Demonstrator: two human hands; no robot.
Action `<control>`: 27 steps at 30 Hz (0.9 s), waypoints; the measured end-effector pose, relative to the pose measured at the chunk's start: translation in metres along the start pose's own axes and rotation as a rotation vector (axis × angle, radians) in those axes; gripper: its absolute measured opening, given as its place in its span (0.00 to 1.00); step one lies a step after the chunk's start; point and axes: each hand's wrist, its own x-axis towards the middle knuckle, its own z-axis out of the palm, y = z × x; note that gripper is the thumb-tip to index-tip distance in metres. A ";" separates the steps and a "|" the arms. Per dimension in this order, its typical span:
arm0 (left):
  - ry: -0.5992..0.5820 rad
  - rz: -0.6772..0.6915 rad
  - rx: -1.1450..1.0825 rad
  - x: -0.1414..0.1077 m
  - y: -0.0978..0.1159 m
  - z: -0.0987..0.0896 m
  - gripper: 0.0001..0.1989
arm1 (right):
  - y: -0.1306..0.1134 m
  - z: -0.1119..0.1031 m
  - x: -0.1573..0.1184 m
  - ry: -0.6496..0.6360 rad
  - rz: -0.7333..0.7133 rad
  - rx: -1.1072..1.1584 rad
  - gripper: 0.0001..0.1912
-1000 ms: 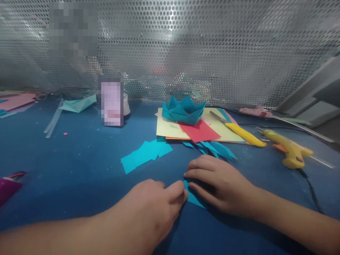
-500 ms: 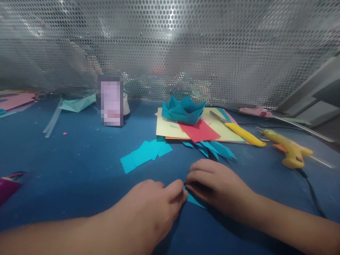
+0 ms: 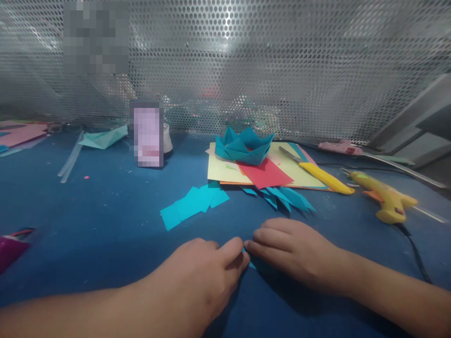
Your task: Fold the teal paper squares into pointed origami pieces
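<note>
Close to the front of the table, my left hand [image 3: 211, 272] pinches a small piece of blue paper [image 3: 251, 265], which mostly hides under the fingers. Meeting it from the right, my right hand [image 3: 294, 251] has its fingers together at the paper's edge, thumb out of sight. Several blue paper rectangles [image 3: 186, 206] overlap on the table beyond the left hand. Past the right hand lie several folded, pointed blue paper pieces [image 3: 287, 197]. A folded blue paper piece with a spiky rim [image 3: 243, 148] stands behind them.
A stack of coloured sheets [image 3: 220, 169] carries a red card [image 3: 268, 172] and a yellow utility knife [image 3: 326, 177]. On the right lies a yellow glue gun [image 3: 387, 195] with its cord. A blurred phone-like object [image 3: 147, 136] stands before the perforated metal screen [image 3: 197, 56].
My right hand has shifted slightly lower and flattened over the paper, so less of the blue piece shows. My left hand stays in place.
</note>
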 end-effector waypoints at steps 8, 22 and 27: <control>-0.002 0.049 -0.018 0.001 0.001 -0.003 0.05 | -0.004 -0.005 0.003 -0.040 -0.012 -0.073 0.25; 0.011 0.011 -0.037 0.000 0.000 0.000 0.13 | -0.001 -0.005 0.003 -0.050 -0.054 -0.052 0.26; 0.048 -0.025 -0.029 0.000 0.001 0.004 0.13 | -0.002 -0.005 0.002 -0.070 -0.049 -0.023 0.23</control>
